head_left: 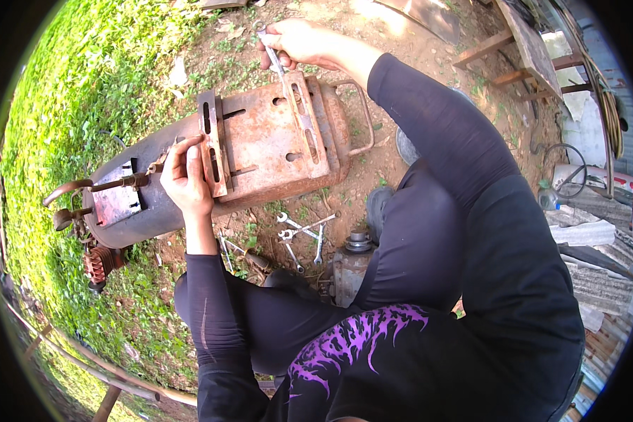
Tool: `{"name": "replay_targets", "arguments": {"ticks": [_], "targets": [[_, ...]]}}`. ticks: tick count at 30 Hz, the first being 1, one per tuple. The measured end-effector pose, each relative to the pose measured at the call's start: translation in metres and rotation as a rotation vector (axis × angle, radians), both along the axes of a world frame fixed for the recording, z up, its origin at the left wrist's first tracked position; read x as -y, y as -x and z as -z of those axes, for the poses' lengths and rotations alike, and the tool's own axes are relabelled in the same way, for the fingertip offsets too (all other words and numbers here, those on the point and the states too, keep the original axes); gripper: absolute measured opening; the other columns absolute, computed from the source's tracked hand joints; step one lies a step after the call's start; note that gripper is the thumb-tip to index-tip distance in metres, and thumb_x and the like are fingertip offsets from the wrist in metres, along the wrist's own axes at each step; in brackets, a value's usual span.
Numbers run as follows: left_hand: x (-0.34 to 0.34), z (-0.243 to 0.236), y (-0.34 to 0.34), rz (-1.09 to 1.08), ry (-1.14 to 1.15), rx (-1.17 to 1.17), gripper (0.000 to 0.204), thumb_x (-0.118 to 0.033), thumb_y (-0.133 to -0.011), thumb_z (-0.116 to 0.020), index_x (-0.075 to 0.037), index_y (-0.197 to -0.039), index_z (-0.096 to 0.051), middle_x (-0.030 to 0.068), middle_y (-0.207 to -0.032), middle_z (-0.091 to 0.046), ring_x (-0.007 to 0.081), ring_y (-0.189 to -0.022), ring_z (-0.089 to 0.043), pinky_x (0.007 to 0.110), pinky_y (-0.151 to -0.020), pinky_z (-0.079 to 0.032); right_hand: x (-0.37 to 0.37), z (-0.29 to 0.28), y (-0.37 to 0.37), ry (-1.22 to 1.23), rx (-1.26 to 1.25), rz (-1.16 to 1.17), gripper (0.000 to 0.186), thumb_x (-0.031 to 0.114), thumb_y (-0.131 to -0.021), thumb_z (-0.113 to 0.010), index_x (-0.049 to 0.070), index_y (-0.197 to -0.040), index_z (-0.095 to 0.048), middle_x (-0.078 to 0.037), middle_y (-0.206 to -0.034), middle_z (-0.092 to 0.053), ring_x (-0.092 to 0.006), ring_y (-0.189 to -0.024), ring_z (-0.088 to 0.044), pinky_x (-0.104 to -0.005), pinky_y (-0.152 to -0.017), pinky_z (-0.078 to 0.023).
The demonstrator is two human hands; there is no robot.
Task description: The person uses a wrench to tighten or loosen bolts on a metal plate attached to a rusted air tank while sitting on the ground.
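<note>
A rusty metal tank (253,141) lies on its side before me, with two slotted metal rails across its flat top plate. My right hand (295,42) grips a combination wrench (274,62) past the tank's far side; the wrench's lower end reaches the far end of the right slotted rail (304,116). At the left slotted rail (214,144), my left hand (186,179) has its fingers curled in against the rail's left edge. Whatever sits between those fingertips is hidden.
Several wrenches (306,228) lie on the dirt near my knees, beside a grey metal machine part (348,264). A bent pipe (67,191) and a finned rusty part (102,266) are at the tank's left end. Corrugated sheets (598,281) and a wooden bench (527,49) stand right.
</note>
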State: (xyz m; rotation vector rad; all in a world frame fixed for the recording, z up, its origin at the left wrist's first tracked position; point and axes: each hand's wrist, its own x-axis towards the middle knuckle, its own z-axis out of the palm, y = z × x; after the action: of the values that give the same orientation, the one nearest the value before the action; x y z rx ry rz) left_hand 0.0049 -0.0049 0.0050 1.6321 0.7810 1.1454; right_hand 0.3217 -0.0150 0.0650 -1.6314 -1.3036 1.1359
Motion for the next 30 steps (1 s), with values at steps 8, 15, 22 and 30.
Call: {"name": "replay_targets", "arguments": {"ticks": [8, 15, 22, 30], "targets": [[0.000, -0.008, 0.003, -0.031, -0.016, -0.016, 0.017, -0.008, -0.099, -0.060, 0.004, -0.108, -0.068, 0.0078, -0.095, -0.071, 0.0116, -0.086, -0.064, 0.026, -0.081, -0.050, 0.009, -0.025, 0.076, -0.256, 0.374, -0.558, 0.027, 0.026, -0.103, -0.050, 0.004, -0.101, -0.064, -0.006, -0.084, -0.071, -0.0211, -0.084, -0.068, -0.0373, -0.079, -0.051], [0.030, -0.093, -0.089, 0.101, -0.305, -0.728, 0.023, -0.006, -0.092, -0.061, 0.001, -0.111, -0.070, 0.0210, -0.093, -0.064, 0.0364, -0.090, -0.064, 0.041, -0.082, -0.051, 0.012, -0.046, -0.004, -0.585, -0.206, 0.375, 0.024, 0.019, -0.106, -0.043, 0.006, -0.098, -0.061, -0.003, -0.078, -0.066, -0.0092, -0.064, -0.054, -0.0240, -0.060, -0.045], [0.012, -0.021, -0.117, 0.239, -0.350, -0.734, 0.021, -0.022, -0.086, -0.071, -0.015, -0.103, -0.079, 0.0079, -0.108, -0.060, 0.0316, -0.110, -0.049, 0.047, -0.098, -0.037, 0.026, -0.038, -0.023, -0.542, -0.318, 0.373, 0.024, 0.017, -0.107, -0.042, 0.005, -0.101, -0.062, -0.003, -0.081, -0.067, -0.0082, -0.066, -0.054, -0.0225, -0.061, -0.044], [0.026, -0.017, -0.133, -0.036, -0.429, -0.722, 0.020, -0.026, -0.078, -0.074, -0.011, -0.091, -0.077, 0.0049, -0.094, -0.067, 0.0280, -0.094, -0.059, 0.042, -0.082, -0.044, 0.043, -0.029, -0.030, -0.389, -0.270, 0.414, 0.021, 0.017, -0.106, -0.045, 0.004, -0.104, -0.060, -0.006, -0.081, -0.067, -0.0090, -0.056, -0.050, -0.0228, -0.052, -0.042]]}}
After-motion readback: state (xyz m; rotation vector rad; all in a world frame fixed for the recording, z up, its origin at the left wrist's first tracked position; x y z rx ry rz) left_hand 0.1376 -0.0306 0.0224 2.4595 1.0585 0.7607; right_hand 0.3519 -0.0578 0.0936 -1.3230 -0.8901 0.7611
